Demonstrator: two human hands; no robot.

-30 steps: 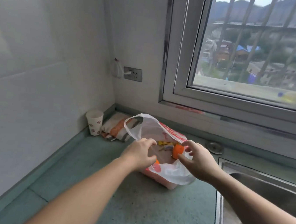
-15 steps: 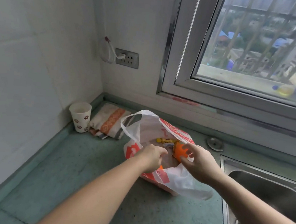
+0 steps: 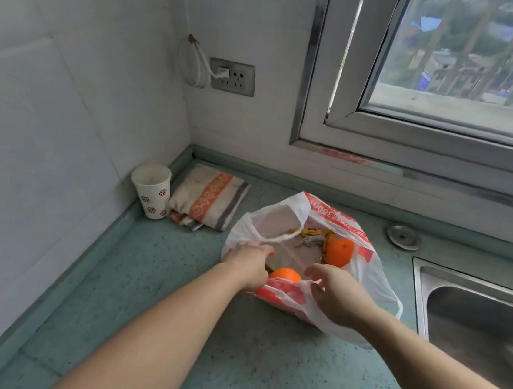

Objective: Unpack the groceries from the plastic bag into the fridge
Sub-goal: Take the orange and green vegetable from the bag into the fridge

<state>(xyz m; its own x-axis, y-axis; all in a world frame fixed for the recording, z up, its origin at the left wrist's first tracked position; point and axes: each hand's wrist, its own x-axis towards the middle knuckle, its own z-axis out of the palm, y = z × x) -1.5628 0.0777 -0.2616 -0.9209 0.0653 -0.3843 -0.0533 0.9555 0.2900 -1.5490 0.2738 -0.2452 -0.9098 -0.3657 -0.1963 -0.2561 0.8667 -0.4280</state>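
A white and red plastic bag [image 3: 370, 276] lies open on the green countertop [image 3: 149, 294]. Inside it I see an orange [image 3: 339, 251] at the back right, a second orange [image 3: 285, 274] near the front rim, and small yellow wrapped packets [image 3: 313, 233] at the back. My left hand [image 3: 249, 261] grips the bag's left rim below its handle loop. My right hand [image 3: 338, 293] pinches the near right rim, holding the mouth apart. No fridge is in view.
A paper cup [image 3: 150, 194] and a folded striped cloth [image 3: 208, 203] sit in the back left corner. A steel sink [image 3: 473, 315] lies to the right, a round metal cap [image 3: 402, 237] behind it. A wall socket [image 3: 232, 76] and a window [image 3: 451, 72] are above.
The view has tilted down and closer. My hands have spread the bag's mouth wider, and my right hand has come off the back orange; a second orange now shows near the front.
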